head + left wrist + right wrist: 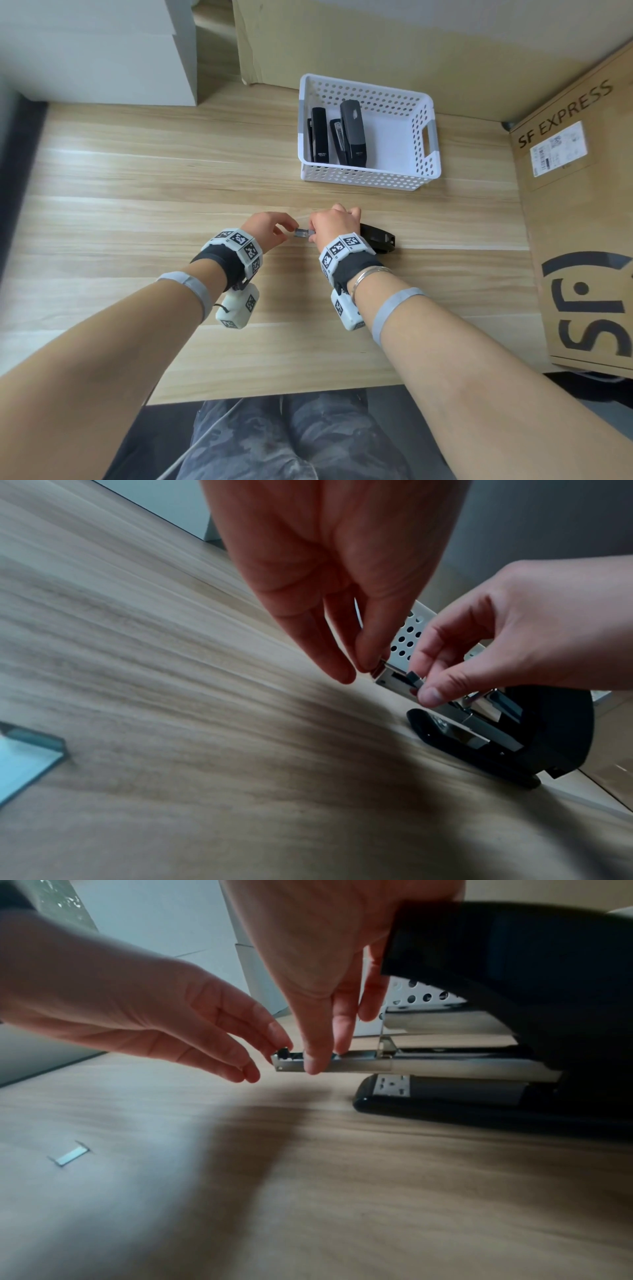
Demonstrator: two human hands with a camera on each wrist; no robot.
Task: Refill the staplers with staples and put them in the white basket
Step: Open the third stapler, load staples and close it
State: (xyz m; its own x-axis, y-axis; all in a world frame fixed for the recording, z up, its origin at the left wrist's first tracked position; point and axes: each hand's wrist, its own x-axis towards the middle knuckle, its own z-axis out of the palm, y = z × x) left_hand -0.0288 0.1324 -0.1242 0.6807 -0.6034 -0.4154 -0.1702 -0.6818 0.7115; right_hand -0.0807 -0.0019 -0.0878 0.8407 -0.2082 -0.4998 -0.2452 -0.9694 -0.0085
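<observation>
While the desk (137,192) carries the white basket (430,137) with three staplers already in it, I work the last stapler (378,236), which lies just near of the basket with its metal tray (359,1065) slid out. My right hand (334,222) pinches that tray and my left hand (270,228) pinches its front tip. I'd keep the tray level, seat the staples straight, then push it home squarely. A loose strip (70,1156) lies apart on the desk
</observation>
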